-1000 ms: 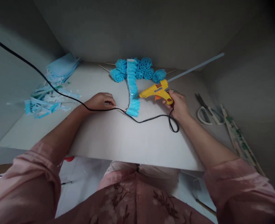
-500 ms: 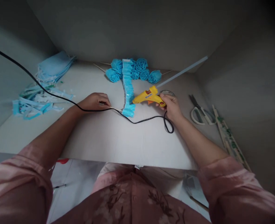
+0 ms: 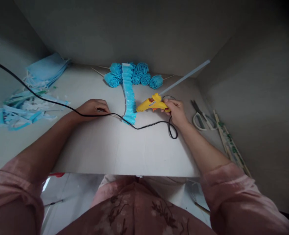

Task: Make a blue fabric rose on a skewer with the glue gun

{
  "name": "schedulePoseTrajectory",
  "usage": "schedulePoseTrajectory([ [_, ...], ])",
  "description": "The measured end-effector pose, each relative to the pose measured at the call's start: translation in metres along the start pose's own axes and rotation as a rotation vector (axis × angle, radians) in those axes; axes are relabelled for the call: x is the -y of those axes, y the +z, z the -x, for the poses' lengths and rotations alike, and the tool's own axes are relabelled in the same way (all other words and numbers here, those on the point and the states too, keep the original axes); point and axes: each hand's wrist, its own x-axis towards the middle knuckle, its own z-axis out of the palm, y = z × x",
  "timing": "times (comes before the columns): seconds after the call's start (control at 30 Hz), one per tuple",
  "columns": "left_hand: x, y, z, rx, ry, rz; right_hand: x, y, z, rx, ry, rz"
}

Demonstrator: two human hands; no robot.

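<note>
My right hand (image 3: pixel 176 111) is closed round the handle of a yellow hot glue gun (image 3: pixel 150 103), its nozzle pointing left, close to a blue pleated strip. A long glue stick (image 3: pixel 186 77) juts from its back. In a pinch, my left hand (image 3: pixel 94 107) holds a thin wooden stick (image 3: pixel 116 115) whose far end meets the lower end of the blue pleated strip (image 3: pixel 129 94). The strip's upper end lies over a row of blue flowers (image 3: pixel 142 69). A black cord (image 3: pixel 149 125) crosses in front of my left hand and loops below the gun.
Blue face masks (image 3: pixel 47 68) are stacked at the back left, with cut mask scraps (image 3: pixel 24 112) nearer. On the right lie scissors (image 3: pixel 202 117) and thin sticks with green bits (image 3: pixel 230 140). A roll of tape (image 3: pixel 169 97) is partly hidden behind the gun. The table edge (image 3: pixel 134 174) runs before me.
The whole view has shifted slightly, so things appear further left. The glue gun's nozzle sits a little lower along the strip. Both hands keep their holds.
</note>
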Motion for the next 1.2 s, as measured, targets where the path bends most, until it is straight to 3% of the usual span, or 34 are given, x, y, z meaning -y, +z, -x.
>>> schedulePoseTrajectory([
  [0.23,-0.005,-0.001,0.000,0.004,0.006,0.002,-0.001,0.003,-0.003,-0.049,0.075,-0.139],
  [1.2,-0.003,-0.001,0.001,0.012,-0.009,0.016,0.000,0.011,0.003,0.052,0.019,0.021],
])
